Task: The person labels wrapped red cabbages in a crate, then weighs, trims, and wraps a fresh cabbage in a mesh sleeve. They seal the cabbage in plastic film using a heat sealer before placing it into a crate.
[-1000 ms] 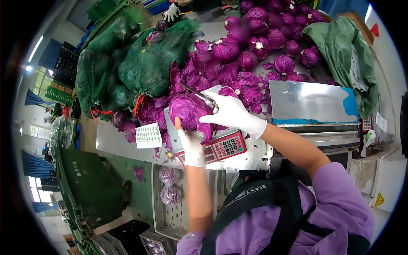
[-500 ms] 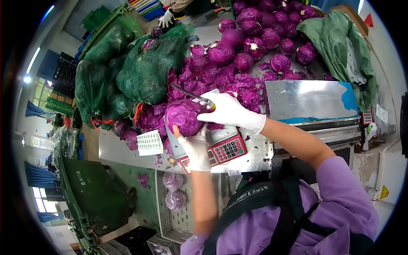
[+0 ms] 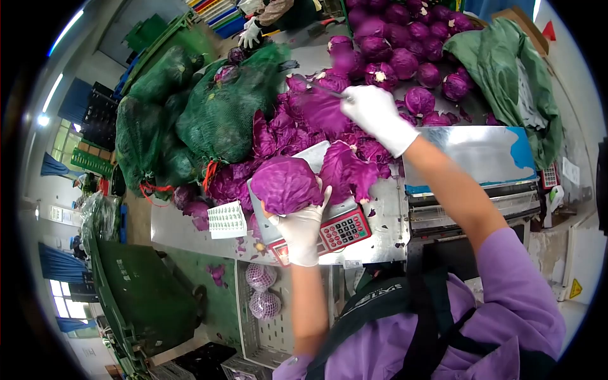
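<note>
My gloved left hand [image 3: 301,233] is wrapped round the underside of a purple cabbage [image 3: 285,185], holding it over a scale [image 3: 345,230] with a red keypad panel. My gloved right hand [image 3: 378,118] is up and to the right of the cabbage, closed on a knife [image 3: 320,87] whose dark blade points left. Just below the blade a purple leaf [image 3: 324,109] shows smeared by motion. Another loose cabbage leaf [image 3: 347,172] lies beside the held head, at the scale's right side. A heap of torn leaves [image 3: 278,134] spreads behind it.
Whole purple cabbages [image 3: 403,63] pile at the back. Green net sacks [image 3: 215,120] stand at left, near a sheet of labels [image 3: 227,220]. A metal-topped machine [image 3: 465,152] sits at right. Wrapped cabbages [image 3: 264,305] rest in a grey crate [image 3: 291,335] below. Another person's gloved hand [image 3: 249,33] appears at the back.
My right hand has moved away from the cabbage, up and to the right, with the knife. The cabbage in my left hand has turned, and a loose leaf now shows beside it.
</note>
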{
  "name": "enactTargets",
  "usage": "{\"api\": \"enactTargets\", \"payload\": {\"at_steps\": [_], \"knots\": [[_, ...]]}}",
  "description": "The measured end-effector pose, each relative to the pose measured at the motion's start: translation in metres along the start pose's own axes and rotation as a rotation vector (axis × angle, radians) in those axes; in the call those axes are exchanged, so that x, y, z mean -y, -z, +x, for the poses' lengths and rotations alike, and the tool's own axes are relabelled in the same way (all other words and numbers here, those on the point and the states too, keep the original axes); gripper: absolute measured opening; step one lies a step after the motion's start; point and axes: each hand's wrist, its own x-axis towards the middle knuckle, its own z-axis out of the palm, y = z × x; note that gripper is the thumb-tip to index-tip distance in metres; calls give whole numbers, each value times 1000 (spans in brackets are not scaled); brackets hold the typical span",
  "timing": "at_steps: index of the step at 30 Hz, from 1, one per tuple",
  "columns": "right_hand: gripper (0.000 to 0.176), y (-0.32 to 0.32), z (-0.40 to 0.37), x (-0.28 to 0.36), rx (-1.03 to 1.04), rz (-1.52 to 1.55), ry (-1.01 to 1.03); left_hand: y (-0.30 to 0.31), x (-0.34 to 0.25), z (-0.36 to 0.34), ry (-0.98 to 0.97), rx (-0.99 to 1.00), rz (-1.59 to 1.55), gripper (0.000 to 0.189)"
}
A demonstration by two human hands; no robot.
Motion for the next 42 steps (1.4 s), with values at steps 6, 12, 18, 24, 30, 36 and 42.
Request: {"api": "enactTargets", "payload": {"at_steps": [6, 12, 18, 24, 30, 36, 42], "knots": [[73, 5, -33, 29, 339, 630, -36, 0, -1, 12, 20, 130, -20, 86], [79, -19, -98, 65, 141, 479, 357, -10, 10, 19, -135, -42, 215, 80], [18, -13, -90, 60, -100, 892, 308, -25, 10, 6, 12, -241, -213, 74], [42, 32, -55, 49, 228, 788, -75, 10, -1, 2, -172, -266, 109, 80], [46, -59, -115, 43, 479, 1083, -273, -14, 23, -1, -419, -314, 452, 84], [28, -39, -94, 37, 410, 1045, -269, 3, 17, -6, -503, -352, 565, 84], [47, -75, -116, 45, 516, 1047, -234, -7, 27, -2, -426, -326, 442, 92]]}}
